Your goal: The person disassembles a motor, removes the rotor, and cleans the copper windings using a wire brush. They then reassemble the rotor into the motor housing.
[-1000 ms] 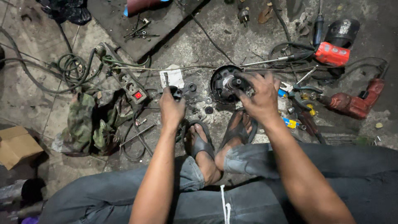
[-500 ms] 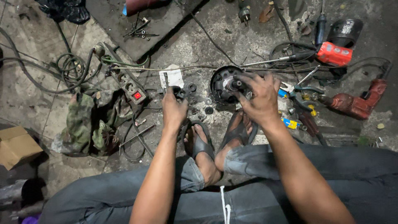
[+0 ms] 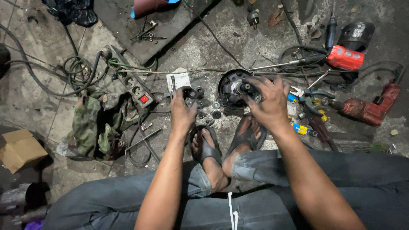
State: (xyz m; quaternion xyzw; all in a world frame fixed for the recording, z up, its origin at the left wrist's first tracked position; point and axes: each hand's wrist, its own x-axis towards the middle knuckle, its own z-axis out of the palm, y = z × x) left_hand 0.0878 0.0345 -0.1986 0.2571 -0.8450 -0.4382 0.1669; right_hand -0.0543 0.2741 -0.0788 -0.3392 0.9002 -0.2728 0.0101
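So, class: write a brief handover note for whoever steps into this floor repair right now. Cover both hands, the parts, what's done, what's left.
Left hand: pinching a small dark part, beside the loose small parts on the floor.
Right hand: gripping the round black motor housing at its central shaft.
Done: housing open, small pieces laid out.
Left: housing and loose pieces are still apart.
Red drill and pliers lie to the right.

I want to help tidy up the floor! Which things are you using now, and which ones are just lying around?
In use:
right hand on the round black motor part
left hand at the small dark pieces

Lying about:
red drill
power strip
camouflage cloth
cardboard box
pliers
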